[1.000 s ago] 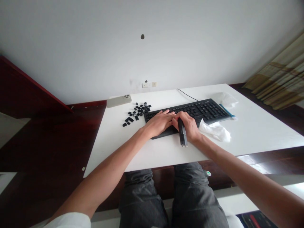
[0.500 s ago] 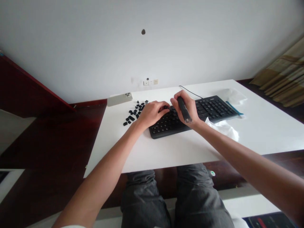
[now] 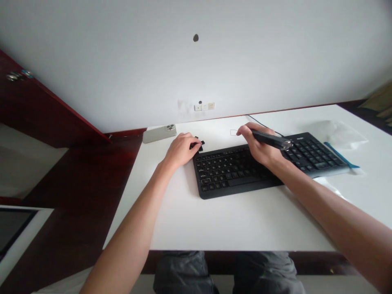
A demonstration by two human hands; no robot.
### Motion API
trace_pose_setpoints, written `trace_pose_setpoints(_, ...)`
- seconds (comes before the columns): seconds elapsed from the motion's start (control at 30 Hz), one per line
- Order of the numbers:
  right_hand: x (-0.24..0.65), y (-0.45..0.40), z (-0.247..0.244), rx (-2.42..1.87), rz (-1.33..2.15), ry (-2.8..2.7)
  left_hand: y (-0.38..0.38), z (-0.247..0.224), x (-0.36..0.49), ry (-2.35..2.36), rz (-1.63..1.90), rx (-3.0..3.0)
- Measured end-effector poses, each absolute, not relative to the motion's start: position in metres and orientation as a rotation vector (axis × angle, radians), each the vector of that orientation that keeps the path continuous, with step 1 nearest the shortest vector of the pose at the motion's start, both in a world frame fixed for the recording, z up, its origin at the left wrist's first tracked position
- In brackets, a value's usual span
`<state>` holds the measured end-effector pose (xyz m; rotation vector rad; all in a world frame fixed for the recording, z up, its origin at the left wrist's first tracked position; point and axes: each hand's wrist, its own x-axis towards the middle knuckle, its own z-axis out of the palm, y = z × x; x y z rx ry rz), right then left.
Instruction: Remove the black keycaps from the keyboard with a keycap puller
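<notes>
Left fingers [image 3: 192, 143]: curled together, tips at small black keycaps [image 3: 201, 143] just beyond the keyboard's top edge; whether they pinch one cannot be told. Right fingers [image 3: 244, 130]: wrapped around a black pen-shaped tool [image 3: 269, 139], metal tip above the keys. Left hand [image 3: 180, 150]: beside the black keyboard [image 3: 232, 173]. Right hand [image 3: 260, 147]: over it. Both above a white desk [image 3: 232, 220], with a smartphone [image 3: 159, 133] farther left.

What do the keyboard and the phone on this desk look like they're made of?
The keyboard looks like matte black plastic, its frame and keys dull with little shine. The phone lies back up, pale and smooth with a soft sheen, possibly glass or metal; the look can't settle which.
</notes>
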<state>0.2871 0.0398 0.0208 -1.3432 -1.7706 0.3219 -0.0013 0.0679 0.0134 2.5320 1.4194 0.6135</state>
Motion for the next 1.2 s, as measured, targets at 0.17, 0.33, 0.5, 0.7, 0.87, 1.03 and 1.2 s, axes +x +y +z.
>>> trace_pose_setpoints(0.17, 0.288, 0.041, 0.021, -1.314, 0.352, -1.836, 0.065, 0.016, -0.002, 1.452, 0.59, 2.474)
trace_pose_setpoints(0.33, 0.29, 0.04, 0.026, -1.356, 0.337, -1.813, 0.063, 0.023, 0.001, 1.473, 0.933, 2.245)
trace_pose_setpoints(0.5, 0.289, 0.038, 0.032, -1.36, 0.364, -1.833, 0.059, 0.038, 0.008, 0.98, 1.305, 1.542)
trace_pose_setpoints(0.7, 0.291, 0.039, 0.03, -1.354, 0.386, -1.855, 0.048, 0.05, 0.014, 0.636, 1.262, 1.13)
trace_pose_setpoints(0.87, 0.291, 0.039, 0.031, -1.334, 0.367, -1.859, 0.049, 0.048, 0.012, 0.697, 1.208, 1.267)
trace_pose_setpoints(1.03, 0.292, 0.041, 0.027, -1.342, 0.413, -1.856, 0.05, 0.041, 0.011, 0.909, 1.022, 1.712)
trace_pose_setpoints(1.2, 0.298, 0.047, 0.022, -1.295, 0.43, -1.823, 0.026, 0.033, 0.035, 1.09, 0.503, 2.534)
